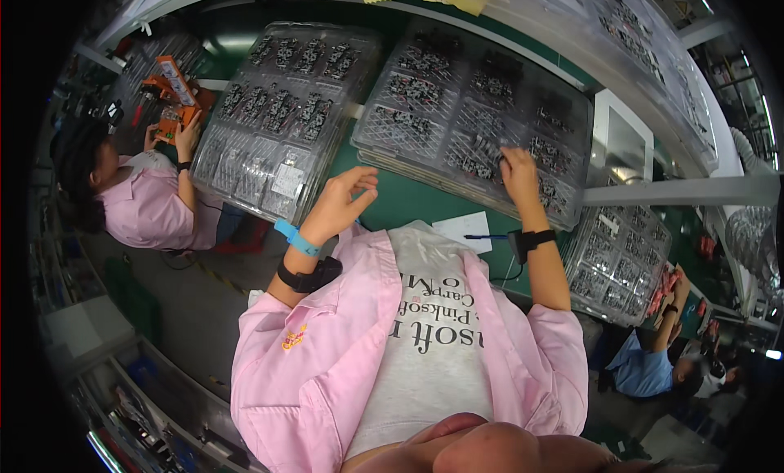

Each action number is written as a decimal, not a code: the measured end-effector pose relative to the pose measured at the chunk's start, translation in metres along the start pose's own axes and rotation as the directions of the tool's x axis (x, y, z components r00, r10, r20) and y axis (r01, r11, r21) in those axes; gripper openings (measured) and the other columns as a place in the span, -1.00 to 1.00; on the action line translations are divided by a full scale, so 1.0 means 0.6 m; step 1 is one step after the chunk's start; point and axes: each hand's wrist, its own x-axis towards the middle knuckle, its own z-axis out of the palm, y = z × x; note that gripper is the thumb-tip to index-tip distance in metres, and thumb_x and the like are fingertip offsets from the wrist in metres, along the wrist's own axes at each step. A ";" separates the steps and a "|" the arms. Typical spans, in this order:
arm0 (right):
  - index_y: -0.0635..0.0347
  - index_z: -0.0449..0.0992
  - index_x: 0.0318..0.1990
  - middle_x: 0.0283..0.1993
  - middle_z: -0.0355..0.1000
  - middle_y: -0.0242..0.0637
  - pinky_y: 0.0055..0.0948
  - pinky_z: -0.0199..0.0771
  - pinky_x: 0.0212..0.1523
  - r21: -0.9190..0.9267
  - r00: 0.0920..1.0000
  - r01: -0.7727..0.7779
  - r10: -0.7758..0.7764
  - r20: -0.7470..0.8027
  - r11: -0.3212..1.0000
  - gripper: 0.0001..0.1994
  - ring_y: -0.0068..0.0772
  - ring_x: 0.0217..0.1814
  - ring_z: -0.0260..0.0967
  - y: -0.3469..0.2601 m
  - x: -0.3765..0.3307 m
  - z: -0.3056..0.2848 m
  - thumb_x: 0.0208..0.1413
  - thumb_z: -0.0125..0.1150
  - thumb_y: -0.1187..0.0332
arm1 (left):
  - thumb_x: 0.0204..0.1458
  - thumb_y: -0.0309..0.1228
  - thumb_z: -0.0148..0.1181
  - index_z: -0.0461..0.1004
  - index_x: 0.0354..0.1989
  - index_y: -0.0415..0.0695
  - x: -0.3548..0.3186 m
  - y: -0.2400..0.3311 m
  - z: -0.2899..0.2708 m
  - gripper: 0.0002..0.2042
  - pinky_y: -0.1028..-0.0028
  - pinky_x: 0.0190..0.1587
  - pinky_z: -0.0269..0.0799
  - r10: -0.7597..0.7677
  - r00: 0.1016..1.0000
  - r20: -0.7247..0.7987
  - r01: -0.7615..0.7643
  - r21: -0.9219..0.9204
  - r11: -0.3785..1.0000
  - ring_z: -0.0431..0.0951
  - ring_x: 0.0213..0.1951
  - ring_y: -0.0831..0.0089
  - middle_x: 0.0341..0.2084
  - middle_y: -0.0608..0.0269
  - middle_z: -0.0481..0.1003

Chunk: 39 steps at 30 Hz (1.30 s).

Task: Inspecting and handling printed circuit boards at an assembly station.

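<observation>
Two hands up over the green bench: our right hand (519,172) reaches into the right tray (457,105), fingers curled down onto a small dark part (496,150). Our left hand (341,202) hovers palm-open, fingers loosely spread, just beside the left tray (245,158).

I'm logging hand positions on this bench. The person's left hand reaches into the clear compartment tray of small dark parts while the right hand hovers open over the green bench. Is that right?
Not quite: the hands are swapped. In the head view the right hand reaches into the clear compartment tray of small dark parts, while the left hand hovers open over the green bench.
</observation>
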 end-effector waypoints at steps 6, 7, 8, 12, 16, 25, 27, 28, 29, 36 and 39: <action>0.27 0.39 -0.17 -0.22 0.29 -0.12 -0.26 0.20 -0.10 -0.102 0.992 -0.106 0.113 0.057 0.989 -0.66 -0.08 -0.16 0.21 -0.025 -0.012 0.029 -0.23 0.05 0.55 | -0.19 -0.50 0.09 0.32 -0.19 -0.34 0.099 -0.033 -0.016 -0.67 0.38 -0.11 0.31 0.210 0.977 -0.029 -0.181 0.399 0.899 0.38 -0.18 0.10 -0.25 -0.07 0.35; 0.27 0.39 -0.15 -0.19 0.28 -0.12 -0.26 0.19 -0.08 -0.080 0.993 -0.115 0.116 0.007 0.990 -0.65 -0.09 -0.13 0.20 -0.031 -0.009 0.032 -0.23 0.05 0.55 | -0.22 -0.51 0.10 0.33 -0.23 -0.36 0.119 -0.035 -0.013 -0.68 0.35 -0.10 0.29 0.249 0.968 -0.034 -0.201 0.491 0.848 0.35 -0.16 0.03 -0.24 -0.11 0.33; 0.26 0.38 -0.14 -0.16 0.27 -0.12 -0.27 0.18 -0.06 -0.054 0.992 -0.121 0.118 -0.044 0.991 -0.63 -0.09 -0.10 0.19 -0.038 -0.007 0.033 -0.23 0.05 0.55 | -0.26 -0.53 0.08 0.33 -0.27 -0.36 0.149 -0.055 -0.004 -0.70 0.33 -0.10 0.28 0.325 0.946 0.013 -0.276 0.560 0.781 0.33 -0.15 0.03 -0.24 -0.11 0.33; 0.24 0.39 -0.14 -0.13 0.28 -0.08 -0.29 0.18 -0.03 0.118 0.987 -0.114 0.126 -0.103 0.986 -0.64 -0.08 -0.07 0.21 -0.067 -0.020 0.021 -0.23 0.04 0.54 | -0.30 -0.52 0.01 0.38 -0.46 -0.29 0.234 -0.088 0.047 -0.83 0.29 -0.23 0.35 0.409 0.883 0.229 -0.445 0.681 0.581 0.39 -0.32 0.09 -0.46 -0.03 0.36; 0.31 0.39 -0.19 -0.21 0.33 -0.08 -0.33 0.26 -0.11 0.178 0.983 -0.114 0.137 -0.123 0.977 -0.69 -0.09 -0.14 0.28 -0.080 -0.056 -0.018 -0.21 0.02 0.55 | -0.29 -0.51 0.04 0.38 -0.46 -0.24 0.249 -0.125 0.105 -0.84 0.28 -0.38 0.40 0.380 0.908 0.178 -0.366 0.779 0.509 0.45 -0.41 0.12 -0.48 0.01 0.37; 0.31 0.35 -0.11 -0.11 0.31 -0.16 -0.37 0.22 -0.04 0.585 0.959 -0.265 0.271 0.080 0.767 -0.65 -0.25 -0.09 0.28 -0.156 -0.026 -0.028 -0.17 0.05 0.53 | -0.17 -0.46 0.13 0.27 -0.24 -0.28 0.171 -0.011 0.045 -0.70 0.39 -0.30 0.38 0.547 0.834 0.068 -0.522 0.418 0.744 0.43 -0.32 0.30 -0.35 0.07 0.32; 0.30 0.27 -0.03 -0.06 0.28 -0.20 -0.41 0.23 -0.04 0.624 0.979 -0.171 0.204 0.019 0.763 -0.60 -0.28 -0.05 0.25 -0.243 0.008 -0.059 -0.12 0.04 0.52 | -0.15 -0.50 0.13 0.25 -0.23 -0.28 0.146 0.032 0.042 -0.71 0.42 -0.30 0.38 0.473 0.881 0.002 -0.473 -0.035 0.880 0.42 -0.30 0.37 -0.36 0.12 0.32; 0.29 0.19 0.05 0.00 0.25 -0.23 -0.45 0.23 -0.04 0.652 0.990 -0.079 0.138 -0.040 0.754 -0.55 -0.30 0.00 0.23 -0.281 0.028 -0.077 -0.07 0.04 0.51 | -0.14 -0.55 0.13 0.23 -0.22 -0.27 0.133 0.052 0.042 -0.70 0.45 -0.30 0.39 0.363 0.932 -0.016 -0.324 -0.488 0.810 0.42 -0.28 0.43 -0.36 0.16 0.33; 0.31 0.10 0.09 0.04 0.21 -0.19 -0.45 0.21 -0.02 0.731 0.998 -0.022 0.056 -0.022 0.682 -0.50 -0.31 0.03 0.20 -0.304 0.046 -0.091 -0.06 0.05 0.49 | -0.12 -0.55 0.10 0.22 -0.18 -0.26 0.111 0.080 0.034 -0.70 0.47 -0.24 0.36 0.422 0.905 -0.043 -0.355 -0.621 0.699 0.40 -0.24 0.46 -0.32 0.19 0.33; 0.45 0.27 -0.07 -0.15 0.34 -0.08 -0.46 0.36 -0.16 0.943 0.967 -0.228 -0.052 0.248 0.242 -0.62 -0.39 -0.13 0.33 -0.345 0.062 -0.184 -0.06 0.10 0.43 | -0.16 -0.61 0.11 0.09 -0.05 -0.26 -0.010 0.176 -0.018 -0.54 0.34 -0.07 0.30 0.619 0.774 -0.132 -0.557 -0.608 0.566 0.38 -0.14 0.27 -0.24 -0.04 0.33; 0.43 0.37 -0.16 -0.27 0.41 -0.16 -0.62 0.37 -0.28 0.979 0.991 -0.135 0.006 0.136 0.150 -0.73 -0.51 -0.29 0.38 -0.364 0.058 -0.205 -0.05 0.08 0.47 | -0.21 -0.66 0.13 0.10 -0.09 -0.27 -0.029 0.181 -0.009 -0.54 0.28 -0.07 0.32 0.656 0.736 -0.164 -0.620 -0.554 0.556 0.38 -0.12 0.20 -0.23 -0.13 0.33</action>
